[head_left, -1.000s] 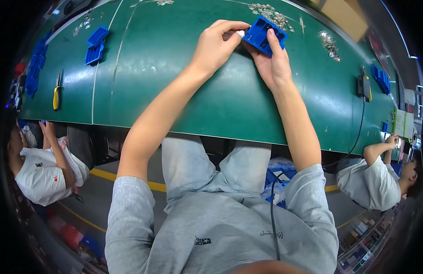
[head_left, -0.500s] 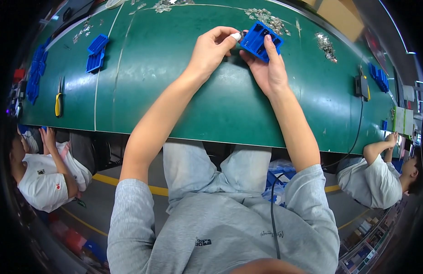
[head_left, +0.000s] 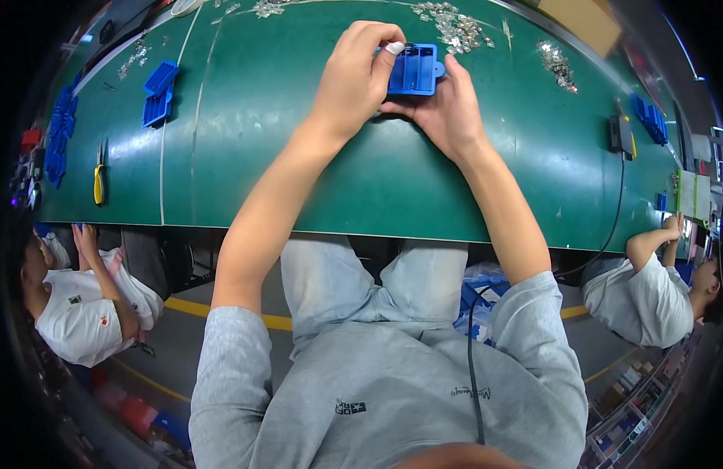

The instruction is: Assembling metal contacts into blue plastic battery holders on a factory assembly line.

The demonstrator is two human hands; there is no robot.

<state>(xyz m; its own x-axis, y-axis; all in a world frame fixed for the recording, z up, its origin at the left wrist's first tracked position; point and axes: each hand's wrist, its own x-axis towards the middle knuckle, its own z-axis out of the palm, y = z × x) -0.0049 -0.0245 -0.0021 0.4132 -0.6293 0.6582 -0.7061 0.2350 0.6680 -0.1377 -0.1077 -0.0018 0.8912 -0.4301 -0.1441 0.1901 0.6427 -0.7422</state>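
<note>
A small blue compartmented plastic case [head_left: 415,70] is held between my two hands above the green table, its open side facing up. Long parallel slots run across it, and a tab sticks out on its right side. My left hand [head_left: 360,74] is closed on the case's left end, fingers bent over the upper edge; its thumb wears a white cover at the tip. Whether a small part sits under those fingers is hidden. From the right and below, my right hand [head_left: 449,109] grips the case, thumb beside the tab and fingers partly underneath.
Small shiny metal pieces [head_left: 457,30] lie in a pile beyond my hands, with another pile [head_left: 556,66] to the right. More blue cases [head_left: 159,92], yellow-handled pliers [head_left: 100,176] and a black corded device [head_left: 619,135] rest on the table [head_left: 361,195]. People sit at both sides.
The case has turned upright to my view and shifted left. My left hand has moved from beside it onto its left end; my right thumb has slid off its inside to the right edge.
</note>
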